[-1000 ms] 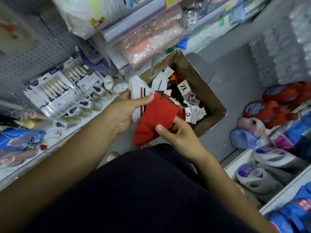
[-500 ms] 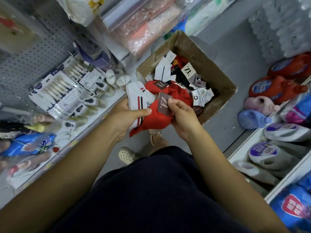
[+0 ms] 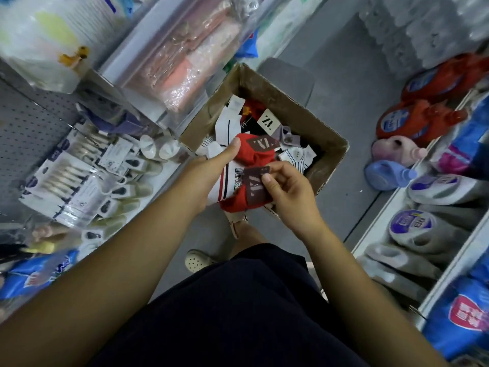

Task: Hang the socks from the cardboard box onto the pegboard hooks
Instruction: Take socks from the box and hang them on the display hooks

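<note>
An open cardboard box point(image 3: 328, 139) stands on the grey floor, holding several socks with paper tags. Over its near corner my left hand point(image 3: 211, 168) grips a bundle of socks: a white striped pair point(image 3: 227, 181) and red socks point(image 3: 254, 154). My right hand point(image 3: 288, 189) pinches a dark brown tag point(image 3: 254, 186) attached to a red sock point(image 3: 235, 202) at the bundle's lower end. A second brown tag point(image 3: 263, 144) lies on top of the red socks. The grey pegboard point(image 3: 23, 123) is at the left, with packaged goods hanging from it.
Packs of goods point(image 3: 68, 178) hang on the pegboard at left, wrapped bundles point(image 3: 185, 67) on the shelf above. Detergent bottles point(image 3: 415, 120) and grey jugs point(image 3: 423, 226) line the right shelves. My dark skirt and sandalled feet point(image 3: 197, 259) are below.
The view has tilted and the bundle has turned. My right hand shifted from the sock's lower edge to pinch the brown tag, pulling it clear of the red sock.
</note>
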